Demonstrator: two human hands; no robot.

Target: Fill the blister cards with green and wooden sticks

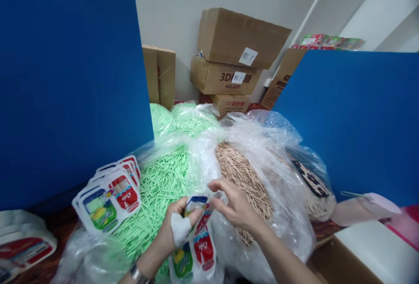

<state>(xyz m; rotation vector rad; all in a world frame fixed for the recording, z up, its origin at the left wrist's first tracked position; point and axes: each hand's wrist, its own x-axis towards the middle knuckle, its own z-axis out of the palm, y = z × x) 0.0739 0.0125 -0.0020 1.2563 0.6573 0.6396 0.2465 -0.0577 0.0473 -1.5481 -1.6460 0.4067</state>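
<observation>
My left hand (175,227) is closed on a small printed plastic pouch (196,242) with red and green panels, thumb pressed on its top; a white patch sits on the hand's back. My right hand (234,205) pinches the pouch's upper edge with curled fingers. Both hands hover over open clear plastic bags: one full of thin green sticks (160,183), the other full of thin tan sticks (242,174).
A stack of the same printed pouches (109,196) leans on the green sticks at left. Blue partition panels (65,83) stand left and right (360,118). Cardboard boxes (235,52) are piled at the back wall. A white box (369,249) lies at lower right.
</observation>
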